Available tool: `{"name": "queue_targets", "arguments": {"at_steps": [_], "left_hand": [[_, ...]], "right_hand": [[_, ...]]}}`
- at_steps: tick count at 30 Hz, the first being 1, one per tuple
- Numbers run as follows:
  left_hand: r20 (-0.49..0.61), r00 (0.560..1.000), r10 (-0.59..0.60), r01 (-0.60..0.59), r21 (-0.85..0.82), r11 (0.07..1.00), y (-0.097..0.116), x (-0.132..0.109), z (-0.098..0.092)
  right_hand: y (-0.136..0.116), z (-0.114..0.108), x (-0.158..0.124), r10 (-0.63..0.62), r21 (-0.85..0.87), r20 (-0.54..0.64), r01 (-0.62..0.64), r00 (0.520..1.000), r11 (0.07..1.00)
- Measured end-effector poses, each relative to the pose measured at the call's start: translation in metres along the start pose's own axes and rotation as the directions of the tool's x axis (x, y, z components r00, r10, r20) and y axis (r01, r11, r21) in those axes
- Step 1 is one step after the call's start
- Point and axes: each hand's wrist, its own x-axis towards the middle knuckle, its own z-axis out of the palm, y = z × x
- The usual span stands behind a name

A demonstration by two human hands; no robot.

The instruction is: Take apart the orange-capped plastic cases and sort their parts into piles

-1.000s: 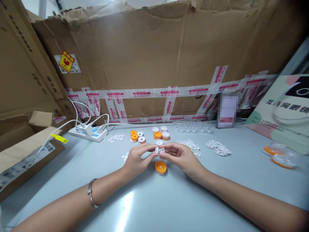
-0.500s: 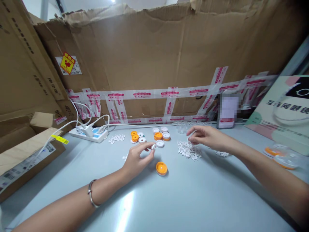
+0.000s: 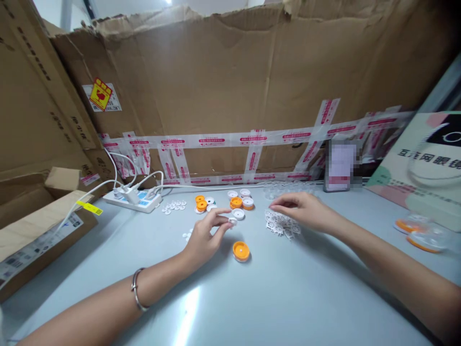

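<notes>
My left hand pinches a small white plastic disc between thumb and finger, raised over the table. Just below it sits a round orange part with a clear rim underneath. My right hand hovers at the upper edge of a pile of white openwork pieces. Its thumb and fingers are drawn together, and whatever lies between the tips is too small to make out. Behind the left fingertips are a white round cap and stacked orange and white caps.
More orange and white caps and small white discs lie left. Clear round parts line the back beside a phone. Clear-and-orange assemblies sit right. A power strip and cardboard box stand left.
My right hand has shifted left and slightly down, over the openwork pile. The white disc in my left fingers has turned and moved slightly right.
</notes>
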Motion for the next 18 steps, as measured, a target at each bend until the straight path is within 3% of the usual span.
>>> {"name": "queue_targets", "arguments": {"at_steps": [5, 9, 14, 18], "left_hand": [[0.041, 0.997, -0.068, 0.073, -0.129, 0.989, 0.002, -0.003, 0.004], [0.024, 0.999, -0.039, 0.041, -0.128, 0.991, 0.0, -0.003, 0.006], [-0.035, 0.999, 0.038, -0.042, -0.102, 0.994, -0.001, -0.003, 0.006], [0.03, 0.997, 0.064, -0.059, -0.148, 0.987, -0.002, -0.005, 0.007]], "right_hand": [[-0.034, 0.043, -0.017, -0.073, 0.442, 0.077, 0.031, 0.994, 0.896], [-0.039, 0.064, -0.022, -0.077, 0.54, 0.034, 0.047, 0.996, 0.841], [-0.036, 0.072, -0.02, -0.025, 0.599, -0.024, 0.035, 0.999, 0.8], [-0.036, 0.074, -0.019, -0.014, 0.643, -0.052, 0.044, 0.999, 0.765]]}}
